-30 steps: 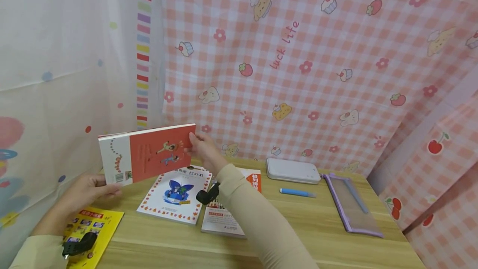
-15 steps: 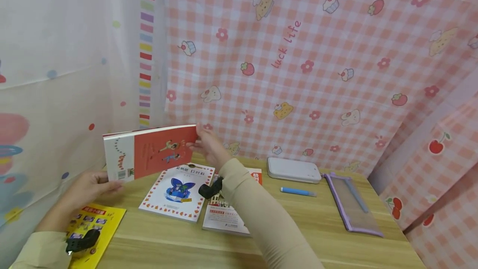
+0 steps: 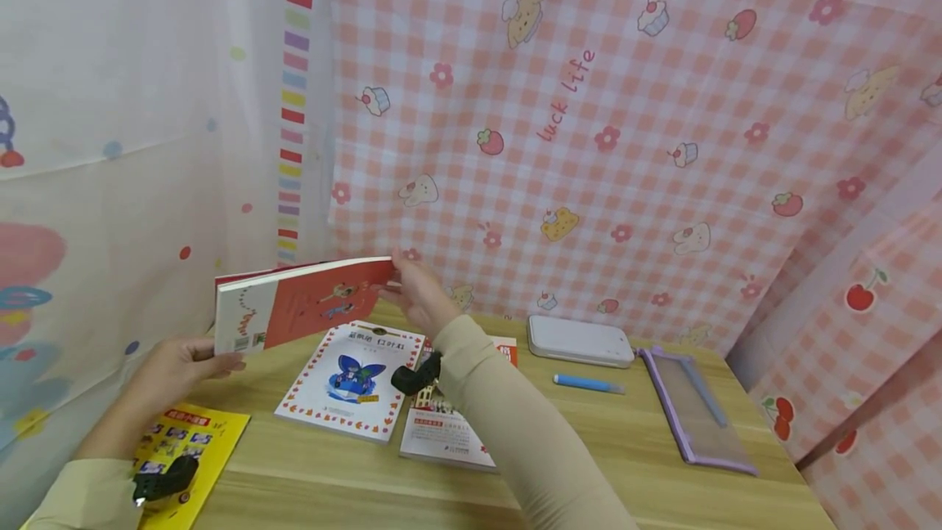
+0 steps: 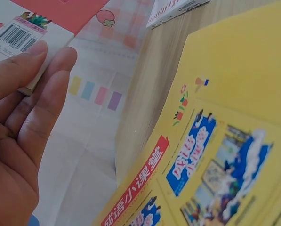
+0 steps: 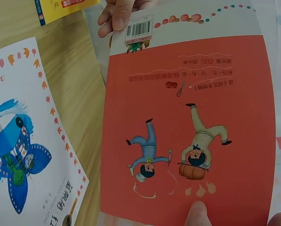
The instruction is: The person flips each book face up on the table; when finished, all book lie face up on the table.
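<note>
A red and white picture book (image 3: 312,301) is held up above the back left of the table. My left hand (image 3: 180,366) pinches its lower left corner, the thumb over the barcode in the left wrist view. At its right end my right hand (image 3: 423,289) grips the book, with the thumb (image 5: 198,215) on the red cover and the other fingers mostly hidden behind. Below lies a white book with a blue butterfly (image 3: 355,379). Another book (image 3: 449,436) sits beside it, partly covered by my right forearm. Under my left wrist rests a yellow book (image 3: 209,436).
A white case (image 3: 577,340) lies at the back of the wooden table (image 3: 324,481). In front of it is a blue marker (image 3: 589,384). A purple-edged mesh pouch (image 3: 695,411) with a blue pen inside lies at the right. Patterned curtains (image 3: 515,186) hang behind.
The red and white book has shifted slightly right in the head view and tilted, so its cover looks narrower and more of its top page edge shows. Both hands keep hold of it.
</note>
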`<action>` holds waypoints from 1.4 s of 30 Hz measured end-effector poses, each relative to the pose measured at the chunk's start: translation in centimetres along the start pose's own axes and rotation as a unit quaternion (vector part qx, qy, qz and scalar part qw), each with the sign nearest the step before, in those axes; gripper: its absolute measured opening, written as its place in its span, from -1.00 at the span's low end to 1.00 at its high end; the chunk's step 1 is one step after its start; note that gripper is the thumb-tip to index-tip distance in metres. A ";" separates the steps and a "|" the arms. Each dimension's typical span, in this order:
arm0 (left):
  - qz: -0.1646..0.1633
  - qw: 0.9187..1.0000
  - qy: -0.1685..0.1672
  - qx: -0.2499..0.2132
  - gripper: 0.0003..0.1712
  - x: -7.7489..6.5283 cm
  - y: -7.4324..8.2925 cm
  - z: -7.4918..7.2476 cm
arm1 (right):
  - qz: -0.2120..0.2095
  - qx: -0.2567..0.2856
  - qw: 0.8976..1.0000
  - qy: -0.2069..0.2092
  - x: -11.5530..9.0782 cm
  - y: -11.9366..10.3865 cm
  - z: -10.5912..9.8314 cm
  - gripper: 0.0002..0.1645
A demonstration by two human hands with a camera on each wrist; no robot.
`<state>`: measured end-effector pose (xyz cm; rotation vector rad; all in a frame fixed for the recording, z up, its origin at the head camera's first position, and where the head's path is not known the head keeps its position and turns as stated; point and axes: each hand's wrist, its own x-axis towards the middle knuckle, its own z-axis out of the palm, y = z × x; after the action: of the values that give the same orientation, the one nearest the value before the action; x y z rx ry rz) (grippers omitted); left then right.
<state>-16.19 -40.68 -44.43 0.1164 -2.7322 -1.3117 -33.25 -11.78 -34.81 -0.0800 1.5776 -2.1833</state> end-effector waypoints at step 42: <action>-0.016 0.998 0.005 -0.053 -0.46 0.1 -0.9 -0.9 | 0.046 0.149 0.988 -0.003 0.6 0.2 -1.3 -0.83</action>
<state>-16.18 -41.97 -44.59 0.1593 -2.6555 -1.4582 -34.10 -10.89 -35.61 0.0757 1.2082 -2.3154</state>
